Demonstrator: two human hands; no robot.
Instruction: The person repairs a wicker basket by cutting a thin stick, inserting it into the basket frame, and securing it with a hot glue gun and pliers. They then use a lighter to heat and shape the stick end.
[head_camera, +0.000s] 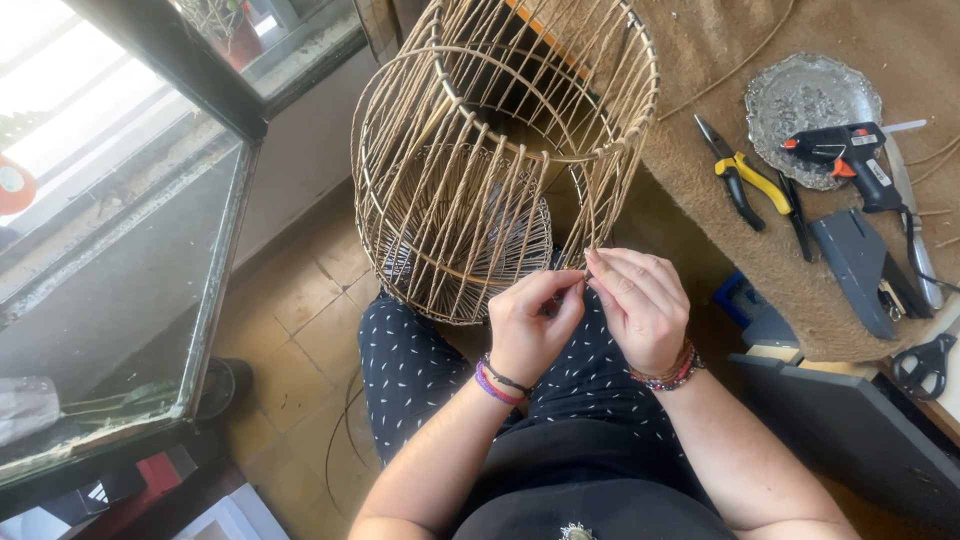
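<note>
Two hands meet at the lower rim of a wicker basket frame (500, 160) that rests tilted on the person's lap. In the head view, the left hand (530, 325) pinches a thin strand against the rim, and the right hand (640, 305) pinches just beside it, fingertips nearly touching. On the worktable's near edge (brown matting) lie a glue gun (845, 160), pliers (742, 180) and scissors (925, 365).
</note>
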